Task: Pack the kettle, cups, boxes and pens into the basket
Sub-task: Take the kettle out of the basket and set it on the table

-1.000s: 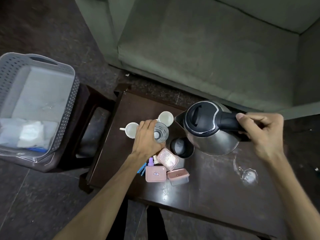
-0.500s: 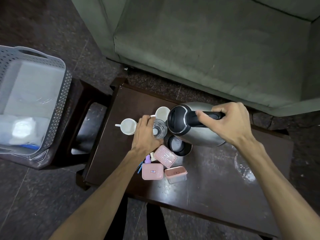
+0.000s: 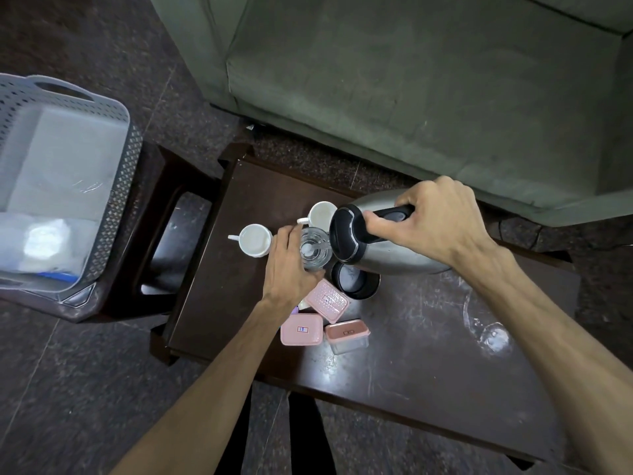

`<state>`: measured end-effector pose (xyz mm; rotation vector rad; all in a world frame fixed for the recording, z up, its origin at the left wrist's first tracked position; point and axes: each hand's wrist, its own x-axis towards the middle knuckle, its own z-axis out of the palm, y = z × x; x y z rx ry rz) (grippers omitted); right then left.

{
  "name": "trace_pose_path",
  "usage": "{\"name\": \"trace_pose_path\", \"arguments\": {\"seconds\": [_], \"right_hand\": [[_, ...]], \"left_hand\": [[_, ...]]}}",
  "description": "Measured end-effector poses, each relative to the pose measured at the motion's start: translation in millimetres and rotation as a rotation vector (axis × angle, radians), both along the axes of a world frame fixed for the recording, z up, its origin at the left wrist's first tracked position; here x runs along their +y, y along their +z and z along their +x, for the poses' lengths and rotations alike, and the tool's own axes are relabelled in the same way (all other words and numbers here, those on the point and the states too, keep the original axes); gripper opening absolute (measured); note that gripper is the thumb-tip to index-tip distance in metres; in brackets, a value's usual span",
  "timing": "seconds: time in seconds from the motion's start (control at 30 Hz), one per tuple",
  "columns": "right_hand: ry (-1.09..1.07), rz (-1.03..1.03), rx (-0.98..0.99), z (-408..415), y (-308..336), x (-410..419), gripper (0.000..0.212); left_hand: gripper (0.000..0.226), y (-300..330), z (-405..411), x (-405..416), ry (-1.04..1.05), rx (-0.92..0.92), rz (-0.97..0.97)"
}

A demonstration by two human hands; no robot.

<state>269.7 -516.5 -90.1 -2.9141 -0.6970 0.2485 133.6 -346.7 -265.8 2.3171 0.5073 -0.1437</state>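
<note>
My right hand (image 3: 435, 221) grips the black handle of the steel kettle (image 3: 387, 248), which is tilted with its lid toward a clear glass (image 3: 313, 250). My left hand (image 3: 291, 269) is wrapped around that glass on the dark table (image 3: 411, 354). Two white cups (image 3: 255, 240) (image 3: 322, 214) stand beside the glass. The black kettle base (image 3: 354, 281) lies under the kettle. Three pink boxes (image 3: 327, 299) (image 3: 301, 329) (image 3: 346, 334) sit near my left wrist, which hides the pens. The grey basket (image 3: 113, 166) stands at the left on a stool.
A green sofa (image 3: 411, 80) runs along the far side of the table. The basket holds white and blue items (image 3: 44, 248) at its near end. A dark stool (image 3: 164, 234) carries the basket. A wet mark (image 3: 489, 334) shows on the table's right part.
My right hand has carried the kettle leftward and tipped it over toward the glass. My left hand stays on the glass.
</note>
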Motion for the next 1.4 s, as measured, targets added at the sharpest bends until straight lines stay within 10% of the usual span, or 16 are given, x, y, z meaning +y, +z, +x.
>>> {"name": "trace_pose_path", "arguments": {"seconds": [1.4], "right_hand": [[-0.031,-0.055,0.016,-11,10,11,0.074]], "left_hand": [[0.074,10,-15,5,0.084,0.026,-0.001]]}}
